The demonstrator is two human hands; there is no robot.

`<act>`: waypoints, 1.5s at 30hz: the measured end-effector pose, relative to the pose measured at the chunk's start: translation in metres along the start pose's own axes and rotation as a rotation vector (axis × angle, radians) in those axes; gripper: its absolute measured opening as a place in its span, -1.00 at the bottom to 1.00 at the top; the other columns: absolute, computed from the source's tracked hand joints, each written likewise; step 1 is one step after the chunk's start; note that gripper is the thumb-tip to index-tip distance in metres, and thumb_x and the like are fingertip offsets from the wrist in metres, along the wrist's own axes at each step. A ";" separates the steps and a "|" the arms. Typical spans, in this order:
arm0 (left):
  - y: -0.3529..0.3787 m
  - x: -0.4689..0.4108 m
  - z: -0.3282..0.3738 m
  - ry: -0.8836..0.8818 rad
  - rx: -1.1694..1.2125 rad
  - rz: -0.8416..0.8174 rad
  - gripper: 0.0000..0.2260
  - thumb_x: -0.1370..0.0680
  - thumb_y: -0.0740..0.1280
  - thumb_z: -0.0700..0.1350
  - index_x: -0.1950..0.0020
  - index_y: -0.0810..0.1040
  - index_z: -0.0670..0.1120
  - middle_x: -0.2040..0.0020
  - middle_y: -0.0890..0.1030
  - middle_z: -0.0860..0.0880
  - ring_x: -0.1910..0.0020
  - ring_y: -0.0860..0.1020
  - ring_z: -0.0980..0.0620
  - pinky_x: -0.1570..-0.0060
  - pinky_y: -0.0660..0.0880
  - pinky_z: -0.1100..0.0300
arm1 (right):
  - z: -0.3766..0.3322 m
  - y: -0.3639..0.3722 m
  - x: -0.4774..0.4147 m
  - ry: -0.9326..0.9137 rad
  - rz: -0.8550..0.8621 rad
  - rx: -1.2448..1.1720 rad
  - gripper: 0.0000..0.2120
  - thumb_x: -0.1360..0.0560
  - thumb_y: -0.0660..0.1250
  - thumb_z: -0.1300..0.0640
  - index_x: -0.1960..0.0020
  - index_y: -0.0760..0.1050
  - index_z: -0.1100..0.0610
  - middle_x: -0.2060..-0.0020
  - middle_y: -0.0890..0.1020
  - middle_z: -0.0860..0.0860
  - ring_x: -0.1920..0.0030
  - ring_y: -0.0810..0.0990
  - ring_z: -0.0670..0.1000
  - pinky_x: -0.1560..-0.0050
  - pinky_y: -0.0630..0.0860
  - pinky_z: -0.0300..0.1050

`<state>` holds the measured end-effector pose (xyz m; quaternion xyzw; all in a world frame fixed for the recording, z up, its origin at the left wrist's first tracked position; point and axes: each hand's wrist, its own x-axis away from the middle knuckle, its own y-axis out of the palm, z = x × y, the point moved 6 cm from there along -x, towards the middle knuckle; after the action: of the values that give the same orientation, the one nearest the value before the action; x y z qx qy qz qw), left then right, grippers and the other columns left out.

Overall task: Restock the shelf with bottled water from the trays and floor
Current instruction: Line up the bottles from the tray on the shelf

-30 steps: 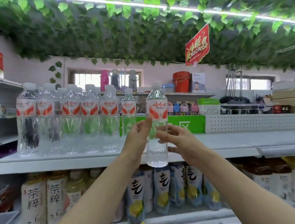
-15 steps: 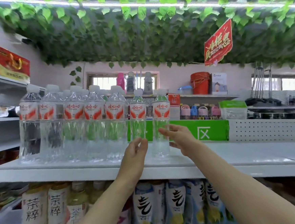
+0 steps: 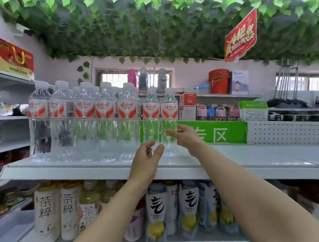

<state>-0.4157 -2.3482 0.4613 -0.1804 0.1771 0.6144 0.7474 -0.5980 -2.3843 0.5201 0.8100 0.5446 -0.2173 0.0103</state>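
Several clear water bottles (image 3: 84, 123) with red-and-white labels stand in a row on the white top shelf (image 3: 253, 159). The rightmost water bottle (image 3: 169, 110) stands upright at the row's right end. My right hand (image 3: 186, 137) hovers just beside its lower body, fingers apart, holding nothing. In front of that bottle and its neighbour is my left hand (image 3: 148, 156), fingers loosely curled and empty. Both forearms reach up from the bottom of the view.
Tea bottles (image 3: 47, 215) and blue-and-yellow drink bottles (image 3: 156, 212) fill the shelf below. A green sign (image 3: 217, 133) and a white pegboard panel (image 3: 289, 131) back the top shelf. The shelf surface to the right of the bottles is bare. Leaf garlands hang overhead.
One second ago both hands held the bottle in the air in front of the shelf. It now stands at the right end of the row, and both hands have let go.
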 end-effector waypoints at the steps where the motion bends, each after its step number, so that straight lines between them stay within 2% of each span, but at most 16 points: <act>1: -0.002 0.002 0.000 -0.004 0.000 0.001 -0.55 -0.60 0.32 0.13 -0.44 0.41 0.01 -0.40 0.46 0.06 -0.42 0.39 0.09 -0.31 0.33 0.20 | -0.001 0.000 0.005 0.011 0.019 0.032 -0.18 -0.45 0.55 -0.05 -0.57 0.28 0.18 -0.38 0.52 0.13 -0.34 0.52 0.14 -0.42 0.45 0.13; 6: -0.020 0.014 0.001 -0.052 -0.038 0.011 -0.55 -0.62 0.30 0.13 -0.45 0.40 -0.04 -0.37 0.47 0.01 -0.36 0.42 0.04 -0.23 0.33 0.20 | -0.010 -0.001 0.035 0.064 0.066 0.221 -0.27 -0.51 0.49 -0.09 -0.55 0.32 0.18 -0.46 0.46 0.12 -0.38 0.49 0.16 -0.41 0.44 0.08; 9: -0.040 0.026 0.005 -0.078 -0.090 0.030 -0.55 -0.62 0.29 0.14 -0.43 0.42 -0.05 -0.36 0.47 -0.02 -0.26 0.44 0.04 -0.20 0.35 0.18 | -0.023 0.001 0.061 0.048 0.092 0.296 -0.29 -0.52 0.48 -0.10 -0.54 0.34 0.18 -0.48 0.44 0.12 -0.42 0.45 0.16 -0.40 0.40 0.04; 13: -0.072 0.042 0.016 -0.072 -0.180 0.067 -0.54 -0.59 0.33 0.14 -0.41 0.44 -0.08 -0.39 0.47 -0.06 -0.33 0.45 -0.04 -0.26 0.40 0.09 | -0.050 0.010 0.103 -0.012 0.095 0.443 -0.24 -0.50 0.50 -0.08 -0.57 0.29 0.16 -0.50 0.41 0.11 -0.45 0.42 0.16 -0.45 0.36 0.07; 16: -0.098 0.055 0.025 -0.072 -0.312 0.104 -0.50 -0.55 0.41 0.11 -0.41 0.42 -0.07 -0.40 0.44 -0.10 -0.34 0.45 -0.12 -0.31 0.43 -0.02 | -0.071 0.022 0.138 -0.100 0.095 0.606 -0.21 -0.47 0.53 -0.07 -0.57 0.27 0.11 -0.50 0.42 0.07 -0.41 0.46 0.14 -0.35 0.39 -0.01; 21: -0.135 0.094 0.030 -0.022 -0.599 0.151 -0.47 -0.47 0.49 0.05 -0.39 0.43 0.01 -0.36 0.40 -0.17 -0.35 0.37 -0.20 -0.27 0.38 -0.03 | -0.068 0.059 0.191 -0.167 0.053 0.862 -0.17 -0.42 0.57 -0.11 -0.57 0.28 0.02 -0.48 0.42 0.13 -0.47 0.37 0.17 -0.43 0.37 0.06; 24: -0.153 0.121 0.012 -0.049 -0.651 0.109 -0.46 -0.47 0.50 0.04 -0.41 0.41 0.04 -0.38 0.34 -0.16 -0.38 0.31 -0.20 -0.29 0.37 -0.03 | -0.044 0.085 0.225 -0.139 -0.010 0.889 -0.17 -0.41 0.57 -0.10 -0.57 0.26 0.00 -0.47 0.40 0.14 -0.47 0.35 0.18 -0.41 0.39 0.08; 27: -0.167 0.147 -0.016 -0.101 -0.668 0.069 -0.47 -0.46 0.50 0.02 -0.39 0.42 0.06 -0.39 0.31 -0.15 -0.36 0.35 -0.19 -0.27 0.41 -0.04 | -0.012 0.107 0.255 -0.110 -0.048 0.923 -0.18 -0.41 0.57 -0.09 -0.56 0.28 0.00 -0.42 0.41 0.15 -0.42 0.39 0.21 -0.36 0.43 0.07; 30: -0.176 0.176 -0.049 -0.162 -0.725 0.029 -0.48 -0.46 0.48 0.08 -0.38 0.42 0.09 -0.43 0.30 -0.15 -0.40 0.30 -0.22 -0.29 0.38 -0.08 | 0.026 0.128 0.281 -0.070 -0.097 0.935 -0.20 -0.42 0.56 -0.10 -0.55 0.28 -0.03 -0.40 0.42 0.14 -0.38 0.44 0.21 -0.29 0.46 0.03; 33: -0.184 0.205 -0.091 -0.253 -0.744 -0.020 -0.47 -0.50 0.45 0.12 -0.42 0.40 0.06 -0.48 0.24 -0.16 -0.47 0.23 -0.22 -0.38 0.34 -0.11 | 0.068 0.147 0.303 -0.014 -0.161 0.943 -0.24 -0.43 0.53 -0.15 -0.53 0.31 -0.01 -0.39 0.45 0.13 -0.36 0.45 0.18 -0.24 0.46 0.01; 35: -0.190 0.225 -0.120 -0.318 -0.754 -0.045 -0.49 -0.54 0.39 0.13 -0.44 0.39 0.04 -0.44 0.28 -0.17 -0.43 0.29 -0.25 -0.36 0.37 -0.12 | 0.099 0.160 0.317 0.038 -0.218 0.942 -0.27 -0.46 0.48 -0.20 -0.51 0.33 0.03 -0.39 0.46 0.15 -0.36 0.46 0.18 -0.23 0.46 0.02; 38: -0.205 0.259 -0.173 -0.452 -0.757 -0.068 -0.56 -0.58 0.30 0.16 -0.41 0.42 0.02 -0.40 0.33 -0.21 -0.36 0.37 -0.27 -0.30 0.40 -0.05 | 0.152 0.182 0.341 0.119 -0.283 0.921 -0.37 -0.52 0.40 -0.23 -0.47 0.41 0.07 -0.32 0.52 0.18 -0.33 0.48 0.20 -0.23 0.44 0.01; 43: -0.233 0.331 -0.265 -0.717 -0.776 -0.088 -0.62 -0.61 0.23 0.15 -0.33 0.50 -0.03 -0.35 0.43 -0.24 -0.32 0.41 -0.25 -0.23 0.36 0.06 | 0.251 0.223 0.397 0.324 -0.481 0.843 -0.46 -0.59 0.33 -0.17 -0.42 0.48 0.15 -0.32 0.56 0.17 -0.28 0.55 0.19 -0.08 0.46 -0.06; 45: -0.245 0.366 -0.299 -0.832 -0.776 -0.094 -0.60 -0.62 0.24 0.15 -0.33 0.51 -0.07 -0.34 0.45 -0.23 -0.35 0.39 -0.25 -0.28 0.32 0.05 | 0.290 0.235 0.427 0.423 -0.573 0.812 -0.48 -0.62 0.30 -0.16 -0.43 0.46 0.16 -0.34 0.57 0.16 -0.31 0.55 0.20 -0.14 0.46 -0.04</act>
<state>-0.1213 -2.2255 0.0352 -0.1924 -0.3789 0.6199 0.6597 -0.3551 -2.1790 0.0508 0.5940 0.6059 -0.2369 -0.4733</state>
